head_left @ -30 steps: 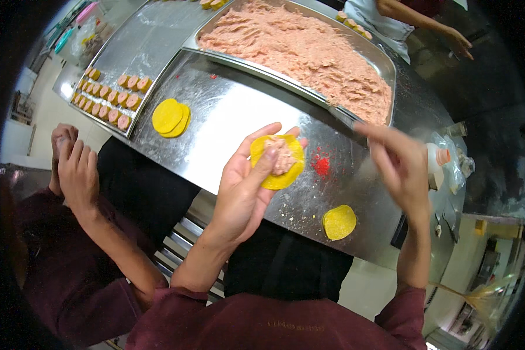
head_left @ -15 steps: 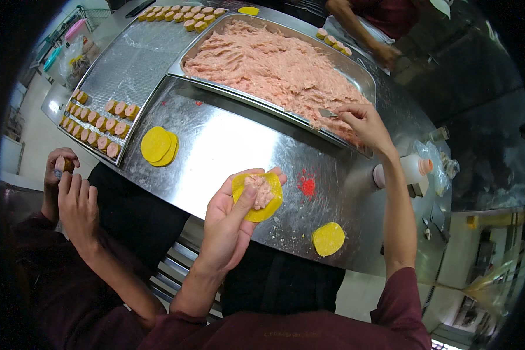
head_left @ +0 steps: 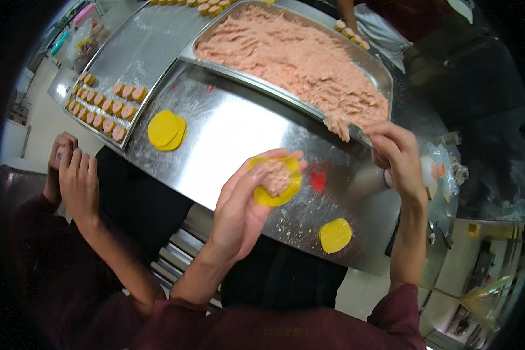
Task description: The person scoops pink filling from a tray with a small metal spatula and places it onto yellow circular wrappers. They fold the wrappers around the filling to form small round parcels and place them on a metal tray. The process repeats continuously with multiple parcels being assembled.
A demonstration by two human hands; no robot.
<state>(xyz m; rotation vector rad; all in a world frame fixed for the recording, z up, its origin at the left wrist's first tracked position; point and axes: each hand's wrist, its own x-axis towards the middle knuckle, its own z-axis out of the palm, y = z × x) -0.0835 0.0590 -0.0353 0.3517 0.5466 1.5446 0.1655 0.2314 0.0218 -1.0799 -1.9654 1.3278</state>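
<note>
My left hand (head_left: 237, 213) holds a round yellow dumpling wrapper (head_left: 291, 189) above the steel table, its thumb over a mound of pink minced filling (head_left: 274, 177) in the middle. In my right hand (head_left: 395, 153) is a flat metal spatula (head_left: 359, 135) carrying a lump of filling (head_left: 336, 126) at its tip, beside the near edge of the tray. That deep steel tray (head_left: 262, 84) is heaped with pink minced meat (head_left: 291, 55). On the table lie two small stacks of wrappers, one at left (head_left: 164, 129) and one at near right (head_left: 335, 235).
At left, a metal sheet (head_left: 135, 52) bears rows of finished dumplings (head_left: 108, 106). A co-worker's hands (head_left: 76, 169) work close on my left; another person (head_left: 385, 23) stands across the table. A red smear (head_left: 317, 180) marks the tabletop. A white bottle (head_left: 429, 169) stands at right.
My right hand has drawn the spatula back from the meat toward the tray's near right edge, now with a lump on it. My left hand and its wrapper have shifted slightly up and right.
</note>
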